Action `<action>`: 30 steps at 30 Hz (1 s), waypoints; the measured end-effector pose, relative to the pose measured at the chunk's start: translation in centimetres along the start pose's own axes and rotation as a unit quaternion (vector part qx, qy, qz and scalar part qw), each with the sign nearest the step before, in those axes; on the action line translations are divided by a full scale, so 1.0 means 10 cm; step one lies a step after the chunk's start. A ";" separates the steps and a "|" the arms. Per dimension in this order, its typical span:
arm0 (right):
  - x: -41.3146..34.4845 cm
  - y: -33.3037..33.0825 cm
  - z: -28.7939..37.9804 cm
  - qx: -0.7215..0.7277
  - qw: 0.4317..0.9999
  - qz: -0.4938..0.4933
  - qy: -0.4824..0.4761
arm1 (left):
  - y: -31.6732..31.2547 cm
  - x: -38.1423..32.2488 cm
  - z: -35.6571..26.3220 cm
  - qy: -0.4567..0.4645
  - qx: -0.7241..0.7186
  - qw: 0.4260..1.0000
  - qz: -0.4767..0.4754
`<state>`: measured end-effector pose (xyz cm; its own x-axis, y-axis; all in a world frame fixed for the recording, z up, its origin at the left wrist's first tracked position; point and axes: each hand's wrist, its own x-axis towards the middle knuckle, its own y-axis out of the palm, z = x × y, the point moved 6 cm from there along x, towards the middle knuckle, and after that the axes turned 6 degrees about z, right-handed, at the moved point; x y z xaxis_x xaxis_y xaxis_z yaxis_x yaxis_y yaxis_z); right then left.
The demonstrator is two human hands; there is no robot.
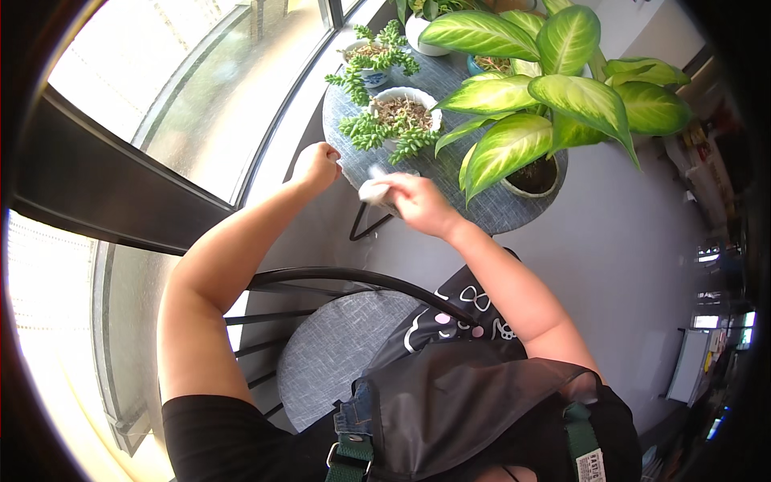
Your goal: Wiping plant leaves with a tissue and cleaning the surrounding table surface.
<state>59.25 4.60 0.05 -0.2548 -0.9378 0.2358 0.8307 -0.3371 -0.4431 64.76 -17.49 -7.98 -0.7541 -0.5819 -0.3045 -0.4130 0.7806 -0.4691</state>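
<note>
My right hand [421, 205] grips a crumpled white tissue or cloth [374, 191], blurred by motion, over the near edge of a round grey table [470, 208]. Curled fingers show on my left hand [316, 165], beside the table's left edge and close to the window; whether anything small sits in them I cannot tell. Just beyond both hands stands a white scalloped pot [415, 94] with a trailing succulent [367, 131]. Farther back is a blue-and-white pot [374, 78] holding a similar succulent [391, 39].
A large variegated dieffenbachia [512, 144] spreads over the table's right side in a round pot [533, 193]. Behind stand a white pot [421, 33] and a blue pot [474, 65]. A black-railed chair [361, 274] with a grey seat [337, 343] is below my arms. Window frames [120, 181] run along the left.
</note>
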 end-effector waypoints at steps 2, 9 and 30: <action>-0.19 -0.18 0.00 -0.082 0.989 -0.111 -0.045 | -0.06 0.06 0.09 0.021 0.042 0.999 0.009; -0.76 -0.21 -0.26 -0.391 0.919 -0.054 0.008 | 0.09 -0.05 -0.24 0.107 0.181 0.977 0.017; -1.66 -0.74 -0.22 -0.370 0.902 -0.215 0.055 | 0.26 -0.33 -0.41 0.107 0.055 0.978 0.168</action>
<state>56.26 22.52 -2.51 -0.5558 -0.6960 0.4546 0.0952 -0.5965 -0.7969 64.10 -12.60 -4.84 -0.9322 -0.2266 -0.2824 -0.0751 0.8840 -0.4614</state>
